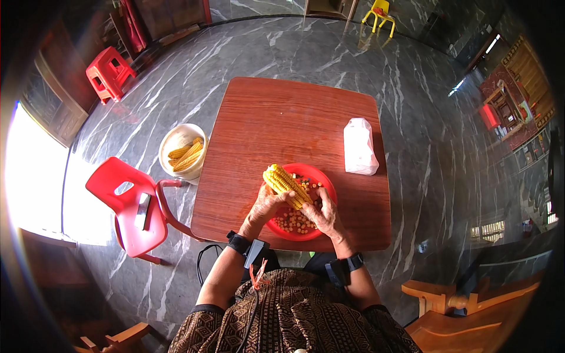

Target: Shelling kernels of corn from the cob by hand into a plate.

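In the head view, the left hand (266, 207) is gripping the yellow corn cob (286, 186) from seven o'clock while the right hand (323, 213) is curling round its lower end – best keeping it over the round red plastic plate (322, 180) – so loosened kernels (292, 222) are dropping inside.

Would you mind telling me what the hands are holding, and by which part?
Both hands, left and right, grip the corn cob at its lower end.

The lower end of the corn cob (286, 185) is hidden under both hands. The left hand (266, 207) and right hand (323, 215) cover part of the red plate (321, 176) at the table's (282, 117) near edge. The loose kernels (292, 222) are too small to count.
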A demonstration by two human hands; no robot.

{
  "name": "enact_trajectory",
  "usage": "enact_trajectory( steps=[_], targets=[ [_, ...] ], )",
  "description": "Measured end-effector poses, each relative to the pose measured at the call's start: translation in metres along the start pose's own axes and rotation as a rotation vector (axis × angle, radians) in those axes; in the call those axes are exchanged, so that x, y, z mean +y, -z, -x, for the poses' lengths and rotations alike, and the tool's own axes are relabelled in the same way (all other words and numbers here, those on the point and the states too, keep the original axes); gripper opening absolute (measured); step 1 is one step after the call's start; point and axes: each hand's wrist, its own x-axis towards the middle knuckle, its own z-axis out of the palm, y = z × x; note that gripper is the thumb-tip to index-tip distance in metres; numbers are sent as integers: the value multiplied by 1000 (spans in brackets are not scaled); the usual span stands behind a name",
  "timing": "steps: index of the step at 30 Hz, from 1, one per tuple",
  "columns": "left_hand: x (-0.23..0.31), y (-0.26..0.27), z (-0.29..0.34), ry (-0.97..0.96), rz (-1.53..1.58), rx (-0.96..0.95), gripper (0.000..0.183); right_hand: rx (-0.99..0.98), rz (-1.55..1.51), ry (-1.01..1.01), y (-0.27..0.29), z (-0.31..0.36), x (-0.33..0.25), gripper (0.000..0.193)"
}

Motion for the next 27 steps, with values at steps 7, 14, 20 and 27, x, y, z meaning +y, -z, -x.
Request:
enact_trajectory(
  steps=[7,14,20,27],
  targets=[
    [4,-2,1,59,50,-2,47,19,7,21,2,1,-6,42],
    [4,-3,3,69,144,8,49,-57,-191,-99,8,2,3,36],
    [1,-1,2,61,201,-1,49,54,-139,-34,-1,1,11,34],
    [1,-1,3,67,163,12,49,13,-44,3,2,0,7,39]
  ],
)
